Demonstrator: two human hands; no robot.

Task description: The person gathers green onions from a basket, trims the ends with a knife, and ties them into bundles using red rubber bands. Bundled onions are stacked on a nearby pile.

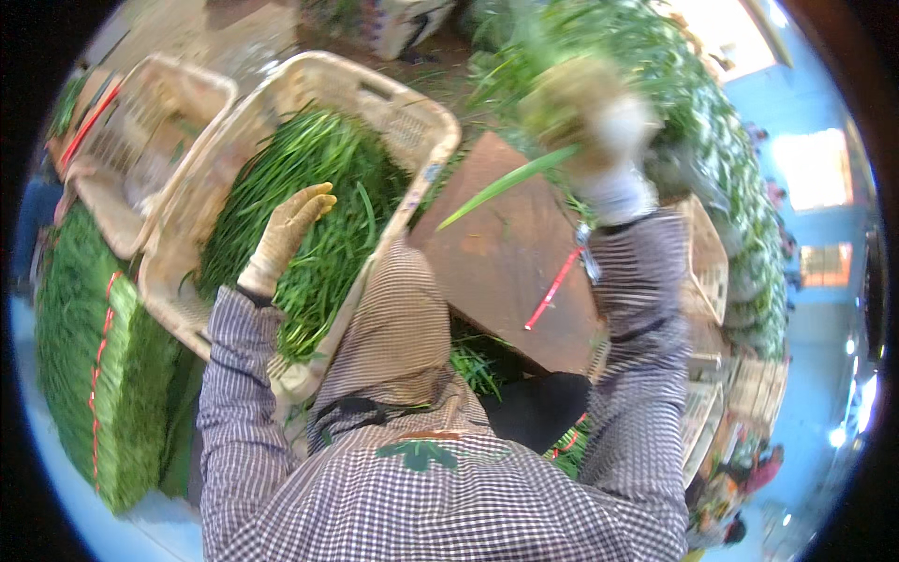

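My left hand (286, 235), in a pale glove, is over a heap of long green leafy stalks (319, 158) in a plastic crate (383, 105). Its fingers are extended and slightly curled, with nothing seen in them; the thumb is hidden. Motion blurs my gloved right hand (586, 116), which is at a large pile of greens (674, 84) on the far right. One long green blade (502, 190) reaches from beside this hand over a brown board (484, 232). Blur hides whether the fingers grip anything.
A second plastic crate (158, 105) adjoins the first on the left. Stacked green bundles (109, 365) with red ties stand at lower left. A red strip (555, 288) lies on the board. More crates (755, 393) and several people (744, 471) appear at right.
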